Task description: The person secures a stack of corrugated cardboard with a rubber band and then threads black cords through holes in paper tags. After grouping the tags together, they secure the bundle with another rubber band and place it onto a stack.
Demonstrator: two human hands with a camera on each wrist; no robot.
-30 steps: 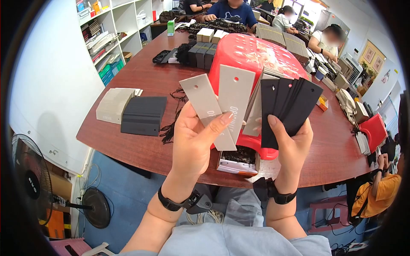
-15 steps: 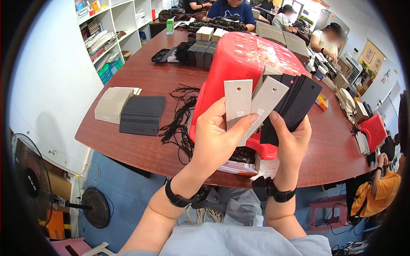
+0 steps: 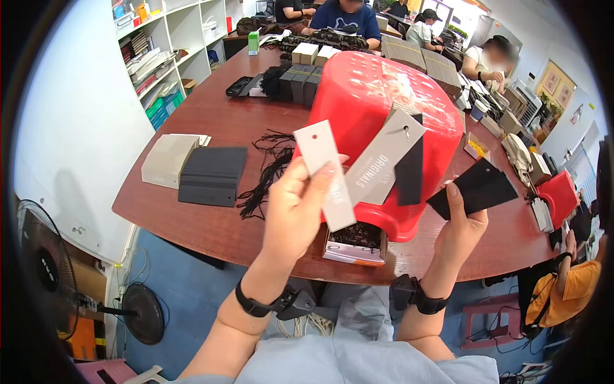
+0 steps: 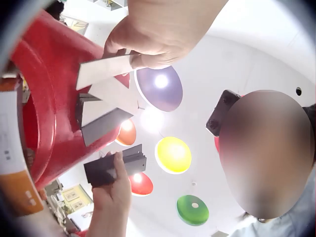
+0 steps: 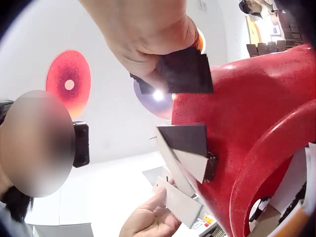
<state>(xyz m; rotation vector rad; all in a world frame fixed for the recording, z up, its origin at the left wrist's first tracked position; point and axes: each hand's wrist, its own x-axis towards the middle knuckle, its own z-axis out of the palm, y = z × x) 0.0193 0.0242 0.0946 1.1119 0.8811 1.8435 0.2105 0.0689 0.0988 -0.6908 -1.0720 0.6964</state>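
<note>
In the head view my left hand (image 3: 288,208) pinches a light grey hang tag (image 3: 325,176) between thumb and fingers, tilted, its punched hole at the top. My right hand (image 3: 460,233) grips a small fan of black hang tags (image 3: 476,189), thumb across the front. Between the hands, a grey hang tag printed ORIGINALS (image 3: 384,160) hangs against the red plastic stool (image 3: 358,96), a thin metal hook (image 3: 407,132) showing at its hole. A black tag (image 3: 409,173) sits behind it, with more tags behind. Both hands are apart from this hanging bunch, as the left wrist view also shows.
Stacks of grey tags (image 3: 169,159) and black tags (image 3: 213,176) lie at the table's left. Black cords (image 3: 268,169) lie beside the stool. A small box (image 3: 355,249) with dark contents stands under it. Bundled tags (image 3: 300,83) and seated people are farther back.
My left hand went right to the bunch at the stool with two grey tags, then came back left with one. My right hand moved right and down with its black tags, away from the bunch.
</note>
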